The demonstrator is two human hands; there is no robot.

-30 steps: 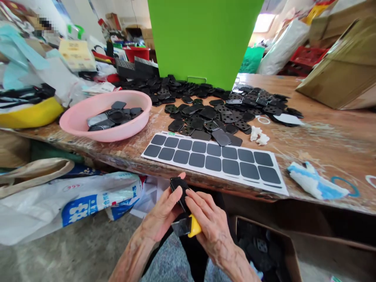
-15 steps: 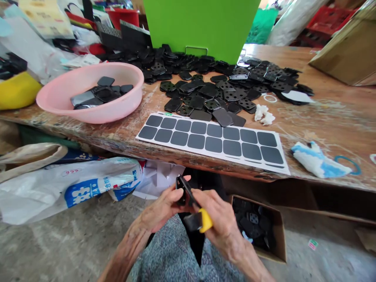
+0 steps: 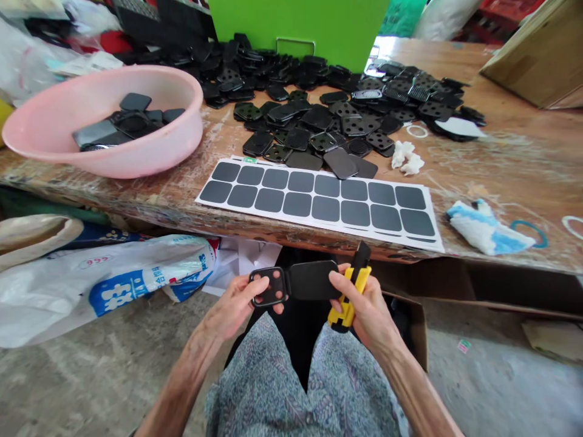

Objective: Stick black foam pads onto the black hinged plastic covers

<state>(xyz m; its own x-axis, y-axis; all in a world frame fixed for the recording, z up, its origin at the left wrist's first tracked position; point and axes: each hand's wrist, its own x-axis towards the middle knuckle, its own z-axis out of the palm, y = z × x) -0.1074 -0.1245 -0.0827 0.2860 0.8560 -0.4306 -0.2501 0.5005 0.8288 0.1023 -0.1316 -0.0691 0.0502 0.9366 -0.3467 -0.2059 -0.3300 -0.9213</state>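
Observation:
A black hinged case [image 3: 312,281] is spread open above my lap. Its left half is pierced with round holes, and the right half is a smooth plain flap. My left hand [image 3: 234,306] pinches the pierced half, thumb on top. With thumb and fingertips my right hand [image 3: 373,306] grips the flap's right end, while a yellow utility knife [image 3: 350,297] sits tilted in the same hand, its black end pointing up. On the bench beyond lies a white sheet [image 3: 438,240] of dark rounded-square stickers [image 3: 298,204] in two rows.
Many loose black pieces [image 3: 319,116] are heaped before a green box [image 3: 296,27]. A pink basin [image 3: 150,145] with several black pieces stands left. To the right lies a blue-and-white cloth [image 3: 487,227]. Below the bench are a white plastic bag [image 3: 59,291] and a cardboard box [image 3: 418,334].
The case has gone from folded up between my hands to spread flat, and my hands have moved apart. The knife has turned from pointing left to upright. The view has tilted down slightly.

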